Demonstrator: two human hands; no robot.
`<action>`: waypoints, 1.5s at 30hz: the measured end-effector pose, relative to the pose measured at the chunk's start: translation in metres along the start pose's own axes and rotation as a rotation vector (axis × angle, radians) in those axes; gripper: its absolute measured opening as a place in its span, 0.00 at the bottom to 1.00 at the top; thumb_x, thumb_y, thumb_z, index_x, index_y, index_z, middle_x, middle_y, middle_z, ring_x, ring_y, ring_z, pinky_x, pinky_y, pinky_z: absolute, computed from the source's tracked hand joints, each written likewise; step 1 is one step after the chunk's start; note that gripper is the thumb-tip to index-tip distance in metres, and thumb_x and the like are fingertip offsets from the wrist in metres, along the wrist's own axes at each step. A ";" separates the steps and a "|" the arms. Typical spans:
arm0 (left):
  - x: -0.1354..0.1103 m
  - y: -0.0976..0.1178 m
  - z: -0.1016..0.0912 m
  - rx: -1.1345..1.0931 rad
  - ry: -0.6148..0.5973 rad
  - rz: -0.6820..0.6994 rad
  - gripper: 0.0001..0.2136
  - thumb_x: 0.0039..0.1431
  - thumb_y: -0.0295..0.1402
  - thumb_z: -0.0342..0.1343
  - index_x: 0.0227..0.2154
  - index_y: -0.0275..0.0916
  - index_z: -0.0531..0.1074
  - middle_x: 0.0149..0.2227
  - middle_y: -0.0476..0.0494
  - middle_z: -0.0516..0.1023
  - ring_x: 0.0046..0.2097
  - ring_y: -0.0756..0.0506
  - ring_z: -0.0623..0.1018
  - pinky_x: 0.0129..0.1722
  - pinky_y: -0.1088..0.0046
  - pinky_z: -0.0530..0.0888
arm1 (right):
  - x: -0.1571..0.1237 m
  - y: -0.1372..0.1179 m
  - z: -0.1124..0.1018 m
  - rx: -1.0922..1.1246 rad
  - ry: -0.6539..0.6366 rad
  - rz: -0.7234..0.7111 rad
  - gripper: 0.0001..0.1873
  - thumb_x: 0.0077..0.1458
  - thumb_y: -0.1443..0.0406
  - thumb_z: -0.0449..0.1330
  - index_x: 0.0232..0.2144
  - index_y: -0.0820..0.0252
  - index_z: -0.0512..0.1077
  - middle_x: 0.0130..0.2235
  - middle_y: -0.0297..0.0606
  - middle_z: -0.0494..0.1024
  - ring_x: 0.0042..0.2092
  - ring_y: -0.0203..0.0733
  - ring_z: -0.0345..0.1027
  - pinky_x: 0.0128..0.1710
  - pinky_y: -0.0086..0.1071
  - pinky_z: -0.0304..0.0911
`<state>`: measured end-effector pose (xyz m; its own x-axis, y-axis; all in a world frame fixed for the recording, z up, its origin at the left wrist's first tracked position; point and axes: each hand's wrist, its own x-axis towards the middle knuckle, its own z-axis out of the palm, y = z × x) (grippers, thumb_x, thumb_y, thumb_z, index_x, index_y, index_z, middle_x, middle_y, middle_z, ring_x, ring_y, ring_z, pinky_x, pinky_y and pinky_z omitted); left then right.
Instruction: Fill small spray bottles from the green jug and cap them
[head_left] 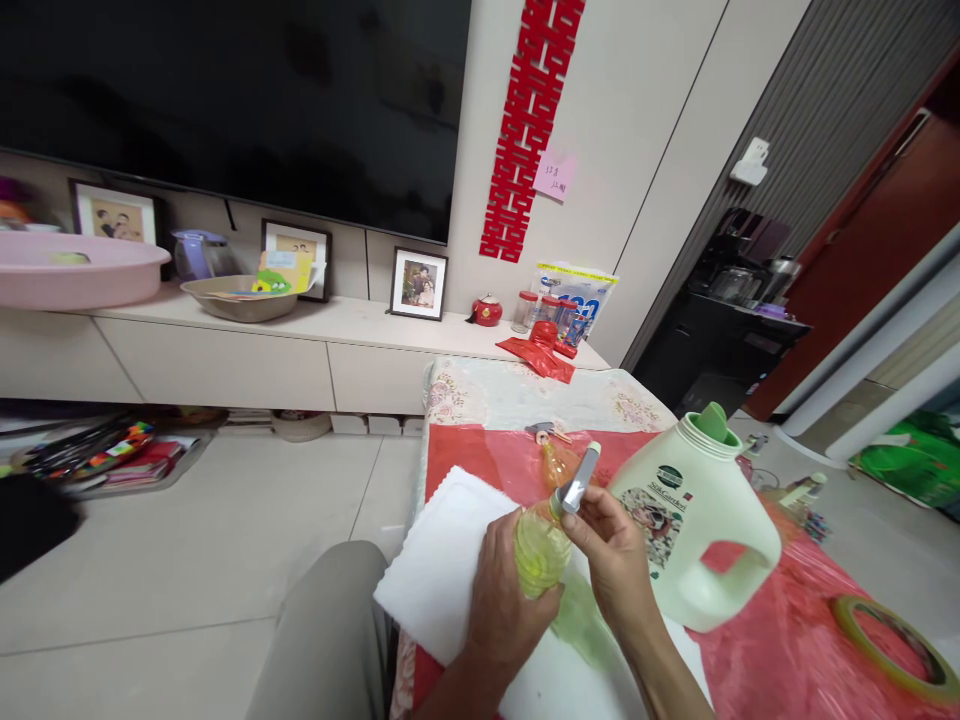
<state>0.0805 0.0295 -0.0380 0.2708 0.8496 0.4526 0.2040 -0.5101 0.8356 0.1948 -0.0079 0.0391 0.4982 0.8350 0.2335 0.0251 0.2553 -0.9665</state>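
The bare left hand (508, 590) hides part of the ribbed, see-through yellow-green bottle (541, 552). I can't read the smallest print on the pale green plastic jug (686, 520); the round pink plastic basin (82, 285) is cut off at the left edge.

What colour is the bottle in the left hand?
The bottle looks mostly yellow-green; head view shows it best.

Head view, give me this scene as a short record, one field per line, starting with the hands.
left hand: wrapped around a ribbed bottle holding yellow-green liquid
right hand: pinching the bottle's gray top piece
beside right hand: pale green jug, green piece in its mouth
under hands: white sheet over red covering
table's right side: tape roll
background: dark TV screen above a long cabinet
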 end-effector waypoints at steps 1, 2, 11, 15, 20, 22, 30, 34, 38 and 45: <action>0.000 0.000 0.000 0.000 0.004 0.005 0.33 0.40 0.24 0.58 0.54 0.39 0.62 0.49 0.38 0.73 0.53 0.36 0.75 0.54 0.51 0.74 | -0.001 0.001 0.002 0.001 0.015 -0.002 0.16 0.49 0.56 0.71 0.40 0.52 0.77 0.39 0.36 0.78 0.42 0.43 0.70 0.45 0.36 0.65; 0.000 0.000 0.000 -0.001 0.008 0.008 0.33 0.40 0.24 0.58 0.54 0.39 0.61 0.49 0.38 0.73 0.53 0.36 0.75 0.55 0.51 0.74 | -0.002 0.002 0.003 0.000 0.023 -0.002 0.17 0.49 0.56 0.71 0.41 0.52 0.77 0.40 0.36 0.78 0.43 0.44 0.70 0.46 0.36 0.65; 0.002 0.002 -0.001 -0.031 -0.017 -0.026 0.33 0.42 0.23 0.58 0.55 0.39 0.60 0.49 0.39 0.72 0.53 0.37 0.74 0.55 0.51 0.73 | -0.003 0.003 0.003 0.049 -0.061 0.060 0.18 0.55 0.53 0.66 0.47 0.50 0.78 0.46 0.37 0.79 0.45 0.45 0.70 0.46 0.37 0.65; 0.002 0.002 -0.001 -0.033 -0.015 -0.019 0.32 0.42 0.24 0.58 0.54 0.39 0.60 0.49 0.39 0.72 0.53 0.37 0.74 0.55 0.52 0.73 | -0.002 0.004 0.004 0.051 -0.015 0.035 0.15 0.51 0.55 0.70 0.40 0.53 0.78 0.39 0.35 0.78 0.42 0.44 0.69 0.43 0.34 0.65; 0.002 0.001 0.000 -0.022 -0.029 -0.011 0.32 0.43 0.24 0.57 0.55 0.39 0.60 0.50 0.38 0.71 0.53 0.37 0.74 0.55 0.52 0.73 | -0.003 0.007 0.013 0.045 0.105 -0.003 0.18 0.46 0.56 0.73 0.38 0.54 0.75 0.38 0.34 0.77 0.42 0.43 0.69 0.46 0.35 0.64; 0.003 0.002 -0.001 -0.022 -0.019 -0.002 0.31 0.44 0.24 0.58 0.55 0.39 0.60 0.50 0.38 0.72 0.53 0.38 0.74 0.55 0.53 0.73 | -0.005 0.009 0.019 0.042 0.166 -0.001 0.20 0.46 0.56 0.73 0.39 0.55 0.75 0.39 0.35 0.77 0.43 0.43 0.69 0.46 0.35 0.64; 0.006 0.010 -0.009 -0.099 -0.034 -0.052 0.27 0.50 0.33 0.61 0.53 0.39 0.62 0.49 0.38 0.73 0.52 0.39 0.76 0.52 0.58 0.76 | -0.020 0.017 0.035 0.101 0.313 0.111 0.27 0.46 0.50 0.71 0.46 0.55 0.77 0.45 0.39 0.80 0.45 0.49 0.73 0.43 0.38 0.70; 0.006 0.010 -0.008 -0.122 -0.012 -0.093 0.29 0.46 0.30 0.61 0.53 0.40 0.62 0.49 0.39 0.73 0.53 0.38 0.75 0.54 0.57 0.75 | -0.024 0.018 0.031 0.161 0.326 0.153 0.28 0.44 0.51 0.72 0.47 0.55 0.78 0.53 0.42 0.77 0.55 0.52 0.70 0.52 0.41 0.67; 0.006 0.007 -0.007 -0.141 -0.005 -0.094 0.32 0.41 0.26 0.60 0.54 0.40 0.63 0.49 0.40 0.74 0.54 0.37 0.75 0.55 0.55 0.74 | -0.023 0.013 0.021 0.259 0.364 0.146 0.29 0.42 0.52 0.74 0.45 0.57 0.77 0.53 0.45 0.77 0.57 0.53 0.69 0.58 0.46 0.63; 0.005 0.005 -0.009 -0.220 -0.052 -0.126 0.35 0.39 0.25 0.61 0.55 0.40 0.63 0.52 0.40 0.73 0.56 0.36 0.73 0.58 0.51 0.72 | -0.016 -0.008 0.000 0.260 0.326 0.122 0.42 0.41 0.58 0.75 0.58 0.56 0.68 0.61 0.47 0.70 0.62 0.53 0.63 0.65 0.54 0.53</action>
<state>0.0747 0.0320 -0.0292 0.3052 0.8937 0.3290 0.0306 -0.3545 0.9346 0.1869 -0.0236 0.0427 0.7329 0.6795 0.0335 -0.2488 0.3136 -0.9164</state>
